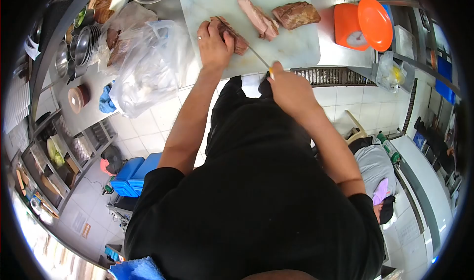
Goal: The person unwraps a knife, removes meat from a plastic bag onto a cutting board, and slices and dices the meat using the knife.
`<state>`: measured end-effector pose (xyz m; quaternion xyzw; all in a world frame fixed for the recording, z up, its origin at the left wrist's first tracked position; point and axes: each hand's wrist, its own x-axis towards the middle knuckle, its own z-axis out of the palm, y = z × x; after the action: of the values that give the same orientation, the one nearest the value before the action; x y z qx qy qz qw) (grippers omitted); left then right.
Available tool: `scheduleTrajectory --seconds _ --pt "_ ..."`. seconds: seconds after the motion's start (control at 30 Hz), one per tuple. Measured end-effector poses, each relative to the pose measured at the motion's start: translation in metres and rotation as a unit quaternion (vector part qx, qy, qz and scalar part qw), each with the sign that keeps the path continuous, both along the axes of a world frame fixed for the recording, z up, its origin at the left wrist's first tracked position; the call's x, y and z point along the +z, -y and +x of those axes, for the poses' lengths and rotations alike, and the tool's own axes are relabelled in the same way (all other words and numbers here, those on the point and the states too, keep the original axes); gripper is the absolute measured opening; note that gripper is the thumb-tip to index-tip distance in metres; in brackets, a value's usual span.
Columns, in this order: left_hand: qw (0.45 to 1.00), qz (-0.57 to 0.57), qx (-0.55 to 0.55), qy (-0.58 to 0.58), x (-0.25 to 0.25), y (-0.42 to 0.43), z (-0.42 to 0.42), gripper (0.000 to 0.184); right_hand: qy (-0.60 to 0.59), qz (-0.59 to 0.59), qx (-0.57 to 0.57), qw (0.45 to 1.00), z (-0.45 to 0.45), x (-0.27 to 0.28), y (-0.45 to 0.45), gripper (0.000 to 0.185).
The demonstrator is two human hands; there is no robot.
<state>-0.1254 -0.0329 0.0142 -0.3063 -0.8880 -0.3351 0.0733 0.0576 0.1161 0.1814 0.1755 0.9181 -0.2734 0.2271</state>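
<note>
My left hand [216,44], with a ring on one finger, presses its curled fingers onto a piece of cooked meat [240,44] on the white cutting board [207,1]. In my right hand [290,88] is a knife [258,58] with a yellow part at its handle. Its blade runs up and left from my fist to the meat under my left hand; whether it has cut in, I cannot tell. Farther right on the board lie a paler strip of meat [258,19] and a browned chunk [296,15], apart from both hands.
Left of the board, a clear plastic bag [150,68] lies near bagged meat [118,50] and stacked metal bowls [88,44]. An orange scale [345,26] with an orange dish [375,23] stands right. Another person in a grey shirt [375,166] is at the lower right.
</note>
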Motion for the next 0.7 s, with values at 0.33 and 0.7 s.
scheduleTrajectory --seconds 0.33,0.7 --pt "1.0 0.0 -0.001 -0.003 0.001 0.0 -0.002 0.047 -0.037 0.006 0.007 0.999 -0.017 -0.054 0.0 0.027" --pt "1.0 -0.015 -0.007 0.0 0.006 -0.001 0.001 0.047 0.019 -0.024 -0.009 0.999 0.031 -0.037 -0.005 0.024"
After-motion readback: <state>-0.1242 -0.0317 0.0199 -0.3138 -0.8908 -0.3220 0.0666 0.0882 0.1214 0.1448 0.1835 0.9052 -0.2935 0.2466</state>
